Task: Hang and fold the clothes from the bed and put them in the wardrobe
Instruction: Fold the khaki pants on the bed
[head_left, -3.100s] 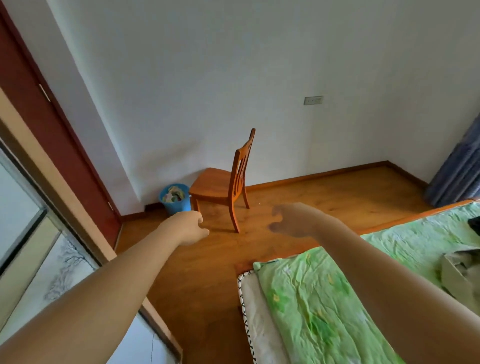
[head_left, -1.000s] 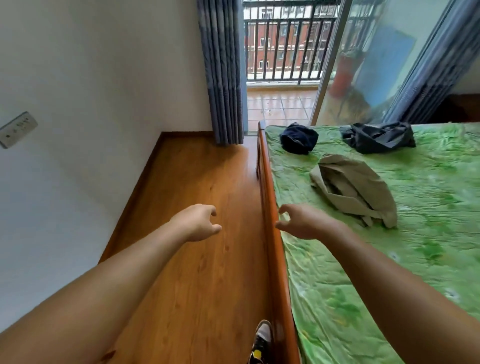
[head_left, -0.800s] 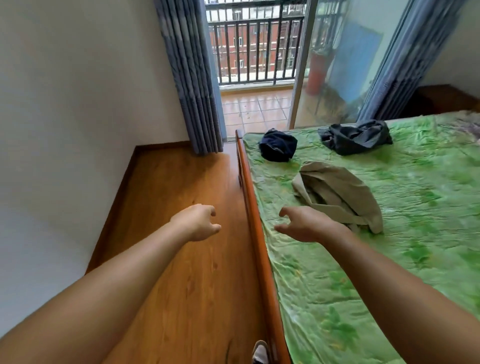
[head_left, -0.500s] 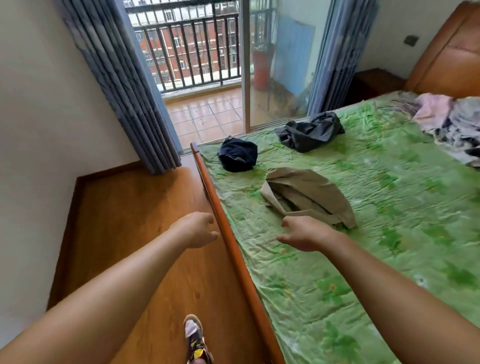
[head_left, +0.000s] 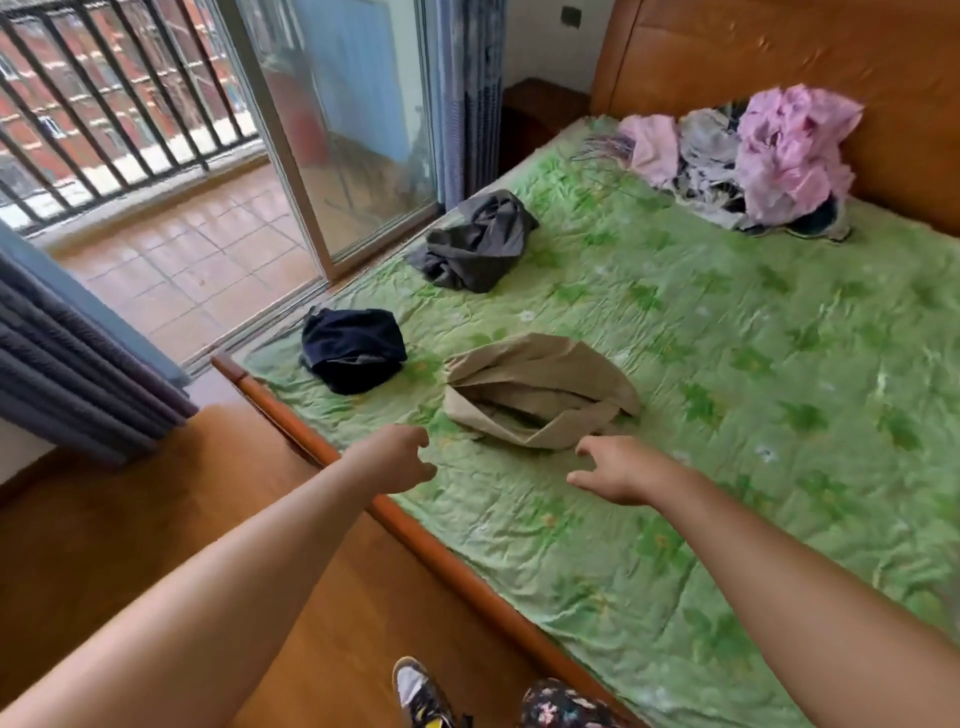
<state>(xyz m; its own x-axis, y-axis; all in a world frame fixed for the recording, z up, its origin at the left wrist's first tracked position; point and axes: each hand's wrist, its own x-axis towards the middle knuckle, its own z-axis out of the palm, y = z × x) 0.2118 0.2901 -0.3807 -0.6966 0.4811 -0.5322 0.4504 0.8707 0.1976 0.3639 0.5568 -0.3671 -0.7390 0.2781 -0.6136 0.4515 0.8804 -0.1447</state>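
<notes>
1. Left grip (head_left: 395, 457) has come from over the floor to the orange wooden bed rail (head_left: 441, 552); it is loosely curled and empty.
2. Right grip (head_left: 613, 470) stays relaxed and empty, near the crumpled beige fabric garment (head_left: 535, 389) on the green-sheeted bed (head_left: 727, 364).

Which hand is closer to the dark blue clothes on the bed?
Left. The left hand is at the edge of the bed, just short of the dark blue garment; the right hand is farther right, beside the tan garment.
</notes>
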